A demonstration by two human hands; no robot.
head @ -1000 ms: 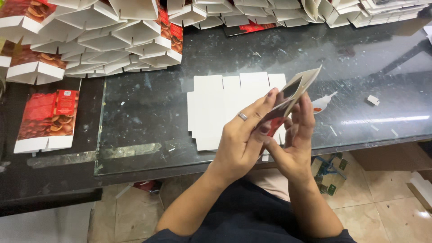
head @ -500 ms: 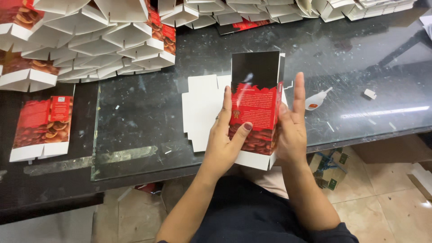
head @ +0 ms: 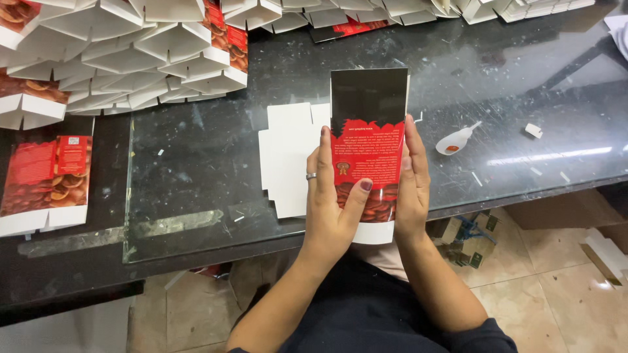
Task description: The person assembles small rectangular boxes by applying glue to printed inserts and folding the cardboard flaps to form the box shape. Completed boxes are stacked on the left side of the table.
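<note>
Dark glass-topped table [head: 196,163], tan tiled floor [head: 556,287] below, light glare on glass

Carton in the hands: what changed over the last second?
The red-and-black carton turned from edge-on and tilted to flat, its printed face to the camera, upright. The left hand and right hand now press its two long edges. The white blanks on the glass table and the small spoon stayed put.
</note>
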